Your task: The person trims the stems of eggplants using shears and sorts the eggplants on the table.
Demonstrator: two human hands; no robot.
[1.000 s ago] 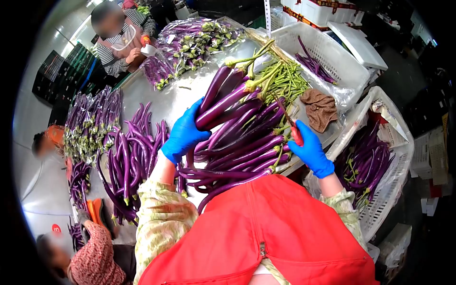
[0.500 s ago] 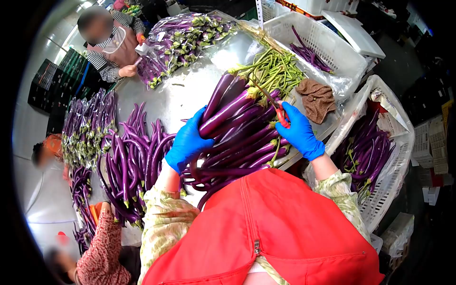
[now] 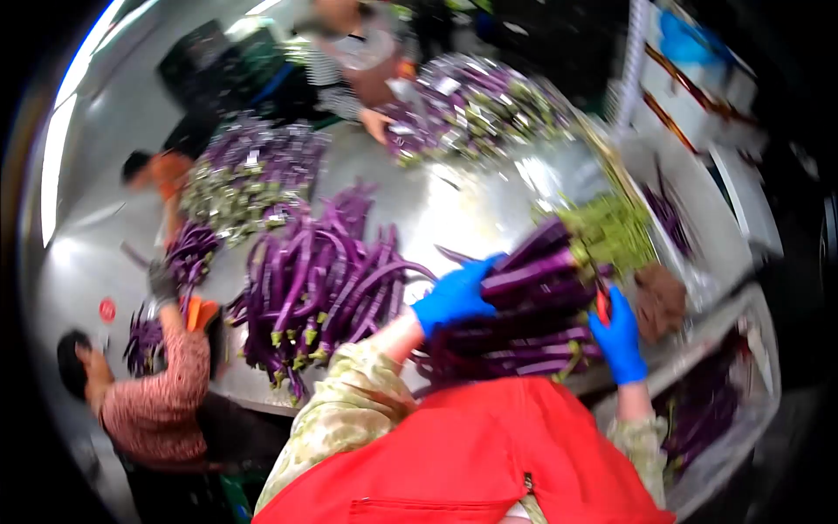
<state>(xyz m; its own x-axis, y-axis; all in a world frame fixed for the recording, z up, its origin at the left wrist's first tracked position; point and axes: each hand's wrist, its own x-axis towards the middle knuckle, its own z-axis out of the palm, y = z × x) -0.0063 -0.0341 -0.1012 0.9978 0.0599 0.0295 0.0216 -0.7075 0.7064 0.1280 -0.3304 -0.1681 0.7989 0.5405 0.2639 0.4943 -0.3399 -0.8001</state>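
My left hand (image 3: 458, 299), in a blue glove, is closed around the lower end of a long purple eggplant (image 3: 528, 272) on top of a pile. Motion blur softens its fingertips. My right hand (image 3: 618, 339), also blue-gloved, grips red-handled scissors (image 3: 602, 301) at the stem side of the same pile. The blades are too blurred to make out. More eggplants (image 3: 515, 336) lie side by side beneath my hands. Cut green stems (image 3: 611, 231) are heaped just beyond them.
Loose eggplants (image 3: 305, 279) cover the metal table (image 3: 419, 201) to the left. Bagged eggplants (image 3: 489, 105) lie farther back. A brown cloth (image 3: 659, 301) and a lined crate of eggplants (image 3: 707, 410) are at right. Co-workers stand along the far and left sides.
My view has swung left, so the table and my hands appear farther right and the picture is blurred. Both hands stay at the eggplant pile, the scissors still in my right.
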